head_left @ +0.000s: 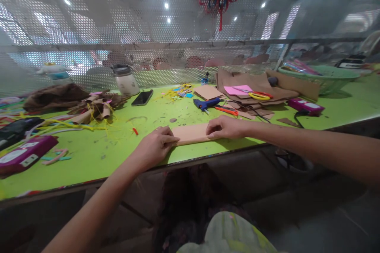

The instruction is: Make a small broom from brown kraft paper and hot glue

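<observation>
A piece of light brown paper lies on the green table near its front edge, its near side folded or rolled into a narrow strip. My left hand pinches the paper's left end, thumb and fingers pressed together. At the right end, my right hand is closed on the same strip, with its fingers curled. Just beyond the paper are a blue glue gun and an orange cutter.
Brown paper sheets with yellow-handled scissors lie behind right. A phone and a jug stand further back. Purple power strips lie at both sides. A green basket is at the far right.
</observation>
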A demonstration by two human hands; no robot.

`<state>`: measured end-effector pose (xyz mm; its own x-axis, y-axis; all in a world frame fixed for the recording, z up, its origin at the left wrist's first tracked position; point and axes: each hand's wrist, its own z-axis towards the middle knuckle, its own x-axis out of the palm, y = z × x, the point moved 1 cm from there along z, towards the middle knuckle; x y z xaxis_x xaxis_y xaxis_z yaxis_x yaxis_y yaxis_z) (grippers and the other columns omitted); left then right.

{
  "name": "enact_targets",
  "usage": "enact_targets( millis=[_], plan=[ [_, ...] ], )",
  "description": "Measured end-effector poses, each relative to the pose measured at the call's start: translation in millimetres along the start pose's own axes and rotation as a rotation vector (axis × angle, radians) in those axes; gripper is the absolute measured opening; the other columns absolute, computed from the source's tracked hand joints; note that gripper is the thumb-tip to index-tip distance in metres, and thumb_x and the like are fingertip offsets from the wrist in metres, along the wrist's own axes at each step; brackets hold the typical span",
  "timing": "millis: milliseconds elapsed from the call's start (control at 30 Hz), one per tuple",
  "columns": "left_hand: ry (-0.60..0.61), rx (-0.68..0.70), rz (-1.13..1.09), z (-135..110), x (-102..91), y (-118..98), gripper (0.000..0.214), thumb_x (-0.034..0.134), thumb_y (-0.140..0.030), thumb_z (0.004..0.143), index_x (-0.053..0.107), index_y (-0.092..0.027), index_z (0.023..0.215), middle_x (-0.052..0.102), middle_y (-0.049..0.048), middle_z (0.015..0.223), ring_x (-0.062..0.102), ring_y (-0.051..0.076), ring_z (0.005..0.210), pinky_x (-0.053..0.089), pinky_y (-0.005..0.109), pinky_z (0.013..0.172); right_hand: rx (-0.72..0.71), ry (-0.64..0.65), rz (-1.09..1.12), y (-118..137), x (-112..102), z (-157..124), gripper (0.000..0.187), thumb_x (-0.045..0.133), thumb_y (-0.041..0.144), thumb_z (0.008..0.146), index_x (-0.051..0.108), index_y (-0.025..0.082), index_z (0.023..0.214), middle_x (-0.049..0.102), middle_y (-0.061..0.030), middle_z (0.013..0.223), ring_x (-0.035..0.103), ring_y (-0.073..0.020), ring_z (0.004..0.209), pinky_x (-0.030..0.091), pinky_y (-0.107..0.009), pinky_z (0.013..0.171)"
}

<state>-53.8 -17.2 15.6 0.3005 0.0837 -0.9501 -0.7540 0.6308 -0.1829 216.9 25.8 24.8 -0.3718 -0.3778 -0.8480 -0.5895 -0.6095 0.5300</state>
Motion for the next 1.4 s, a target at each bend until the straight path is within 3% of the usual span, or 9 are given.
enact_targets(
  millis=[267,400,533,733,900,1033,1200,1400],
  plan=[
    [-0.016,0.004,-0.007,-1.5,1.1,1.1,0.027,0.049,-0.020,0.090,0.073,-0.020,0.101,0.063,0.0068,0.090,0.057,0.018,0.084,0.045,0.028,0.072,0.015,0.021,-0.065,-0.7,-4.5,-3.4,0.026,0.057,0.034,0.082,0.072,0.013,0.089,0.071,-0.0070,0.086,0.060,-0.0175,0.075,0.042,-0.025,0.064],
    [-0.040,0.012,-0.006,-2.8,2.8,1.3,0.027,0.048,-0.020,0.091,0.073,-0.021,0.102,0.063,0.0061,0.089,0.056,0.018,0.083,0.044,0.029,0.071,-0.016,0.073,-0.223,14.0,-7.0,1.7,0.022,0.057,0.027,0.083,0.073,0.013,0.089,0.071,-0.0087,0.085,0.060,-0.0176,0.074,0.040,-0.025,0.063],
    [-0.058,0.017,-0.011,-2.9,5.0,2.3,0.024,0.051,-0.021,0.090,0.073,-0.023,0.099,0.063,0.0051,0.087,0.056,0.018,0.082,0.043,0.028,0.070,-0.054,0.034,-0.347,34.0,4.3,14.7,0.020,0.056,0.023,0.084,0.073,0.014,0.087,0.071,-0.0094,0.084,0.058,-0.0167,0.072,0.036,-0.024,0.061],
    [-0.064,0.016,-0.017,-2.6,7.0,3.2,0.023,0.052,-0.021,0.089,0.073,-0.022,0.099,0.063,0.0052,0.087,0.056,0.017,0.081,0.043,0.028,0.069,0.054,-0.075,-0.195,41.9,22.1,25.2,0.022,0.054,0.027,0.085,0.071,0.014,0.085,0.069,-0.0057,0.078,0.053,-0.0133,0.064,0.031,-0.023,0.055],
    [-0.072,0.013,-0.017,-2.7,8.4,4.1,0.023,0.053,-0.020,0.089,0.073,-0.022,0.101,0.063,0.0055,0.087,0.056,0.017,0.081,0.043,0.027,0.068,0.033,0.050,-0.044,35.9,16.6,28.4,0.024,0.050,0.026,0.086,0.068,0.010,0.084,0.061,-0.0015,0.071,0.047,-0.0118,0.063,0.032,-0.022,0.056],
    [-0.066,-0.004,-0.016,-2.0,6.8,2.6,0.024,0.052,-0.020,0.089,0.072,-0.022,0.104,0.063,0.0059,0.088,0.056,0.018,0.082,0.044,0.028,0.069,0.009,0.109,-0.097,38.1,11.7,30.9,0.023,0.048,0.025,0.086,0.066,0.011,0.081,0.055,0.0002,0.068,0.044,-0.0112,0.062,0.031,-0.021,0.055],
    [-0.047,-0.028,-0.009,-2.1,4.3,-1.1,0.024,0.054,-0.019,0.089,0.073,-0.021,0.102,0.064,0.0058,0.088,0.057,0.017,0.082,0.044,0.027,0.070,-0.005,0.038,-0.170,37.0,15.9,25.6,0.022,0.049,0.028,0.087,0.064,0.013,0.082,0.059,-0.0023,0.071,0.045,-0.0119,0.060,0.026,-0.023,0.054],
    [-0.036,-0.045,0.020,-2.5,3.2,-4.6,0.023,0.053,-0.020,0.089,0.073,-0.021,0.101,0.063,0.0058,0.088,0.056,0.018,0.084,0.044,0.028,0.070,0.007,-0.113,-0.257,18.0,20.2,10.7,0.028,0.048,0.036,0.090,0.065,0.016,0.082,0.063,-0.0034,0.071,0.048,-0.0128,0.061,0.027,-0.023,0.057]
  ],
)
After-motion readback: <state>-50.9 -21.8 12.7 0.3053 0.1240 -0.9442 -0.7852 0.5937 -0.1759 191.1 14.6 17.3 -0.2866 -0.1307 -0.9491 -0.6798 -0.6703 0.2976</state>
